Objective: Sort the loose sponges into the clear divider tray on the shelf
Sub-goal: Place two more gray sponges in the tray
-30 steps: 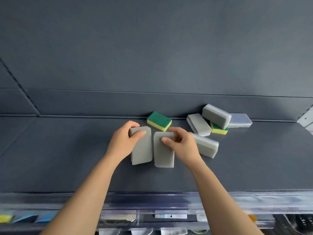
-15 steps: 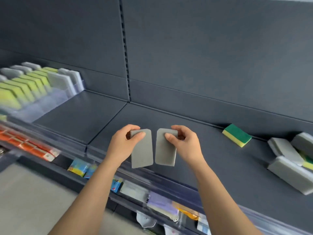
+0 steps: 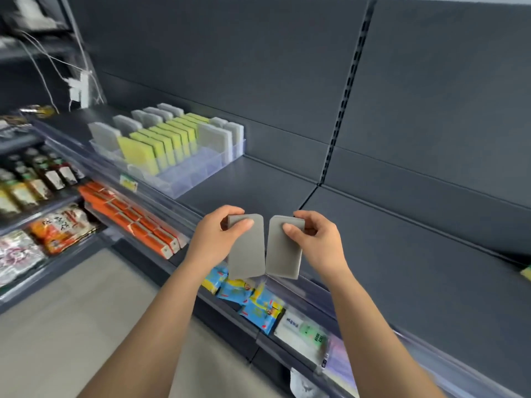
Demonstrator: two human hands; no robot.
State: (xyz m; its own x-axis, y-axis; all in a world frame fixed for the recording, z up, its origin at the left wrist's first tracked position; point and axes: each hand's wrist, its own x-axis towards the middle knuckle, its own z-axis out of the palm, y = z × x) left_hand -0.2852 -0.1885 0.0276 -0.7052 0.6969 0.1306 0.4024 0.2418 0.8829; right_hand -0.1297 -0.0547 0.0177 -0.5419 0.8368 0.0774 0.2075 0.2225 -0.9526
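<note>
My left hand [image 3: 214,239] grips a grey sponge [image 3: 248,251] by its top end, holding it upright. My right hand [image 3: 319,244] grips a second grey sponge [image 3: 283,251] the same way, the two sponges side by side and almost touching above the shelf's front edge. The clear divider tray [image 3: 198,170] stands on the shelf up and to the left, with rows of upright grey sponges [image 3: 214,139] and yellow-green sponges [image 3: 161,142] in it. A corner of one yellow-green loose sponge [image 3: 526,272] shows at the right edge.
The dark grey shelf [image 3: 373,239] runs from the tray to the right, with a clear front rail [image 3: 313,291]. Lower shelves hold orange packs [image 3: 135,219], blue packets [image 3: 253,300] and bottles [image 3: 34,179]. White cables [image 3: 77,84] hang at upper left.
Both hands lifted a grey sponge each off the shelf and carried them left. The view swung left: the loose pile slid out to the right and the tray came into sight.
</note>
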